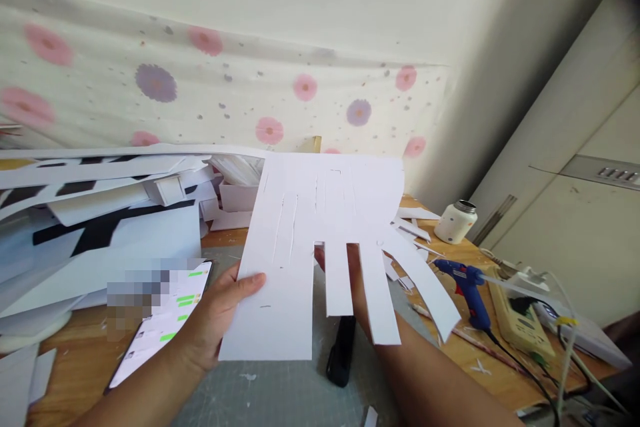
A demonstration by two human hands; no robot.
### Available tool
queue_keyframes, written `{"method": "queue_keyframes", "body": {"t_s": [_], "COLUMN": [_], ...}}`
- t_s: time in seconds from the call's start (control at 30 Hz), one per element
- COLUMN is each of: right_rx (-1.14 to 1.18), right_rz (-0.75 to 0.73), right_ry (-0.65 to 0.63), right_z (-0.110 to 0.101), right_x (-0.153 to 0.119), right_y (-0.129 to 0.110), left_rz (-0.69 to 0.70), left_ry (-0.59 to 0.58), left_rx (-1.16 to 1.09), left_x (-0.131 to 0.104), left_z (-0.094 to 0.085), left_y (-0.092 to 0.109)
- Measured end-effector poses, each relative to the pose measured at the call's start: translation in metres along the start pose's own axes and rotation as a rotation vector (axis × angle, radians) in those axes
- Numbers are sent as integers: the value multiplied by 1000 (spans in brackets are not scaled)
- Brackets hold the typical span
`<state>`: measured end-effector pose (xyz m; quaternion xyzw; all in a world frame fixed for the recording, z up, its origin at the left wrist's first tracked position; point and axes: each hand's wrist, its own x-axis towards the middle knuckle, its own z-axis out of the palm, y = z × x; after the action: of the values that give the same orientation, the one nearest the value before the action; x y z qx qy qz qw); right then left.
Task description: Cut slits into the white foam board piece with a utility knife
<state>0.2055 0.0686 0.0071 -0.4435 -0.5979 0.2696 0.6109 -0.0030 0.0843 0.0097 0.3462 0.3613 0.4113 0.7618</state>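
Observation:
A white sheet (285, 227) is held up in front of me, with slits and pencil lines on its face and several strips hanging from its lower right part. My left hand (227, 300) grips its left edge, thumb on the front. Behind the sheet is my right hand (354, 270), seen only in part through the gaps between strips; its fingers are hidden. The rightmost strip (425, 280) curves outward. Below the sheet a black tool (342, 352) lies on the grey cutting mat (280, 393).
Left, a lit phone (170, 320) lies beside stacked white boards (125, 247). Right, a blue glue gun (467, 287) rests near a power strip (523, 313) with cables. A white jar (456, 221) stands behind, near paper scraps (413, 230) on the wooden table (65, 373).

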Motion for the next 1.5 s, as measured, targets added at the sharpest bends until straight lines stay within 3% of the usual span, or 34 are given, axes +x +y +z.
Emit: {"method": "queue_keyframes", "body": {"t_s": [0.1, 0.33, 0.53, 0.7, 0.8, 0.97, 1.1, 1.27, 1.5], "right_rx": [-179, -333, -366, -438, -353, 260, 597, 742, 794], "right_rz": [-62, -98, -176, -6, 38, 184, 286, 350, 422], "right_ry": [-39, -117, -247, 86, 211, -121, -91, -5, -115], "right_z": [6, 9, 29, 7, -8, 7, 25, 26, 29], "right_x": [-1, -6, -11, 10, 17, 3, -6, -5, -7], "right_y": [2, 2, 31, 52, 52, 39, 29, 22, 17], "left_rz": [19, 25, 90, 192, 196, 211, 232, 222, 251], "left_ry": [31, 56, 92, 129, 132, 142, 138, 148, 142], "left_rx": [-5, -55, -132, -142, -150, -151, -148, -128, -112], "left_x": [1, -1, -2, 1, 1, 5, 9, 11, 11], "left_z": [-1, 4, 3, -3, -1, 1, 1, -1, -3], "left_y": [0, -3, 7, 20, 20, 15, 13, 11, 7]}}
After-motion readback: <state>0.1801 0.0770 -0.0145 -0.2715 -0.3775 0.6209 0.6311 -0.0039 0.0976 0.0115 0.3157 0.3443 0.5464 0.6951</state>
